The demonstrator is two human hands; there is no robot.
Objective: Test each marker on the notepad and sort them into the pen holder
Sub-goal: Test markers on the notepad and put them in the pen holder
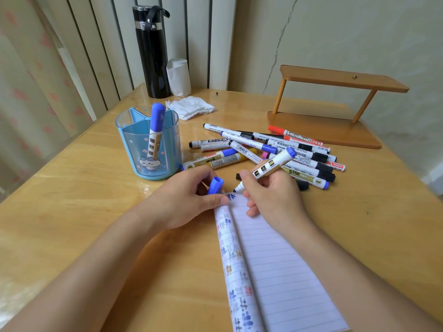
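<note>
- Holder [129,144], on the left of the tabletop [72,212]: one capped marker [157,113] stands inside, its lower end blurred by the tinted wall. Which compartment it is in is hard to tell.
- Left hand [184,197] curls round a blue cap [215,185], with the thumb pressing the notepad's rolled-back pages.
- Notepad [275,259]: its near end is cut off by the frame, and the blue scribble at its far edge is too small to read.
- Right hand [275,200] grips an uncapped pen [271,165], tip on the page's far edge, between both hands.
- Pile [299,153], just beyond the right hand: the markers overlap, and some are partly hidden behind that hand.
</note>
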